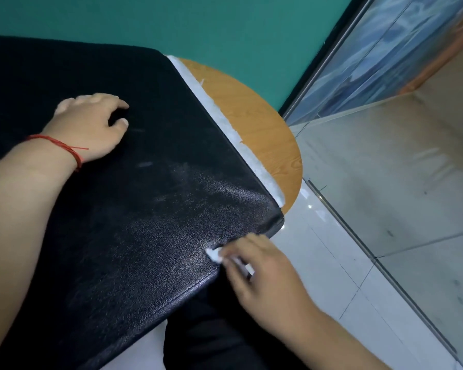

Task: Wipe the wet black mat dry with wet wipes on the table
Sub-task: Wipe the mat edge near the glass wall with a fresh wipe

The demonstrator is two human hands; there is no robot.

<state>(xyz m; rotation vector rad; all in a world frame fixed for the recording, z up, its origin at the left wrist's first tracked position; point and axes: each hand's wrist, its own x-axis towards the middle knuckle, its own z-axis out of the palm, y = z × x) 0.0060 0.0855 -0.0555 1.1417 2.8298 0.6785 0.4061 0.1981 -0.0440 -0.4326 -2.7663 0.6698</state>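
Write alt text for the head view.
A person's right hand holds a small white wipe against the near edge of a black mat, while the left hand rests on it. The mat lies on a round wooden table.

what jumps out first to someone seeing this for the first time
The big black mat fills the left and middle, over a round wooden table peeking out at its right. At the mat's near edge the right hand pinches a small white wipe against it; the left hand, red thread at its wrist, rests on the mat farther back.

Teal wall [225, 22], white tiled floor [332, 263]
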